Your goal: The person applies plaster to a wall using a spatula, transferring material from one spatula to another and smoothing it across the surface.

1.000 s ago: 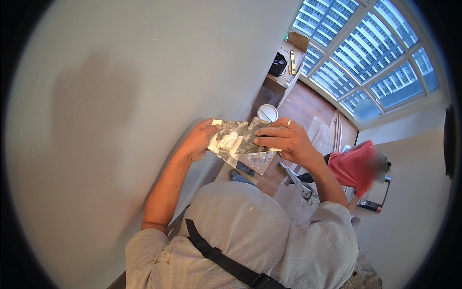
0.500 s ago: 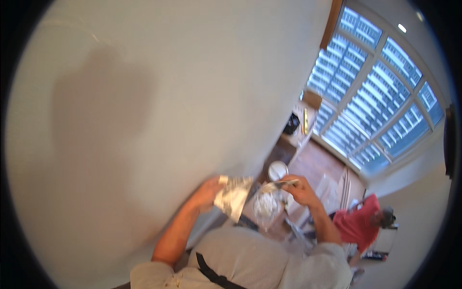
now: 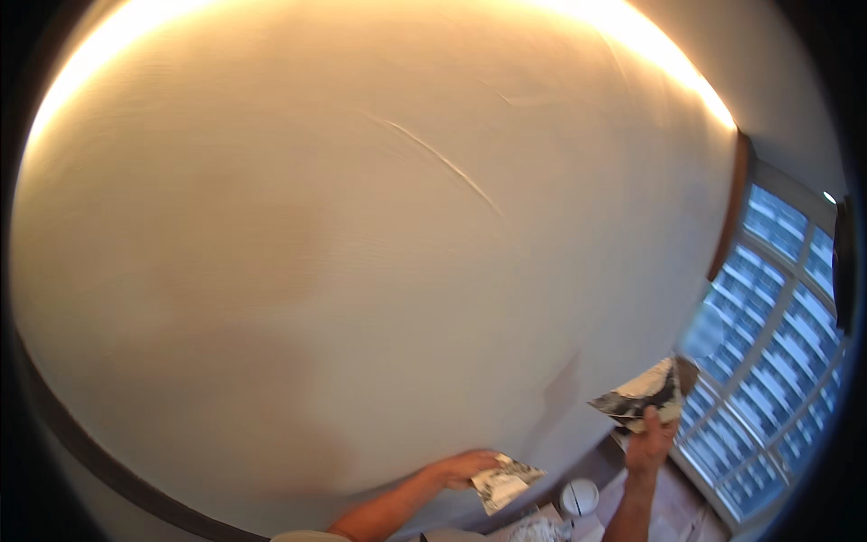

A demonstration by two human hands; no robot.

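Observation:
My left hand grips a putty knife, its wide blade smeared with pale filler and dark patches. It is low in the view, in front of the pale wall. On the right, my right hand is raised and closed round another putty knife. That broad blade points up and left and carries pale filler over dark metal. Both blades appear apart from the wall. A thin curved ridge shows on the wall's upper part.
A round white bucket stands on the floor below, between my arms. Beside it lies a white lumpy mass, partly cut off by the lower edge. A large window fills the right side. Bright light strips run along the wall's top.
My view has swung up to the wall, and the other person in red is out of the picture. My right hand has risen with its putty knife, away from the left one.

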